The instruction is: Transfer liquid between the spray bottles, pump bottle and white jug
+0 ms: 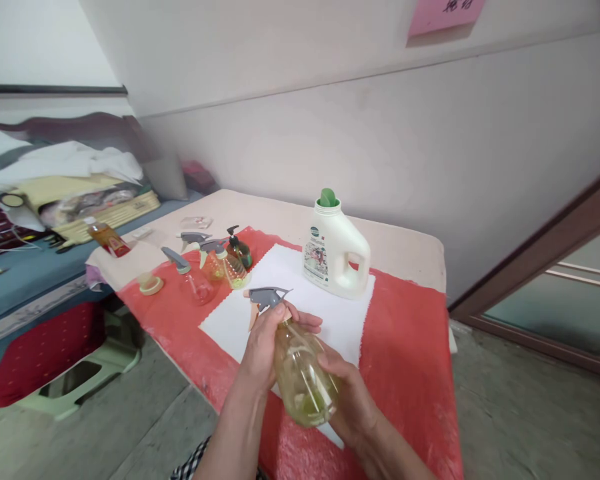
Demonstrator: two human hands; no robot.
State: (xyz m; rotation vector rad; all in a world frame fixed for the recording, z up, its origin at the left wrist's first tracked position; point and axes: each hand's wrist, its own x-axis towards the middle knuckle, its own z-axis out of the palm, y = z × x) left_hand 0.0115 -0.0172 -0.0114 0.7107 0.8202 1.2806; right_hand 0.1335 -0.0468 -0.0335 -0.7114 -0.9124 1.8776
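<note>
Spray bottle [303,377], clear yellowish with grey trigger, gripped tilted by both hands [300,363].

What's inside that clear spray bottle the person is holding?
Through the spray bottle, tilted in the left hand and right hand, a little yellowish-green liquid pools at the lower end. The rest looks empty. The palms cover parts of the wall.

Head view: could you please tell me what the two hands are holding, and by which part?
Both hold one clear yellowish plastic spray bottle: left hand at its neck under the grey trigger head, right hand round its base.
</note>
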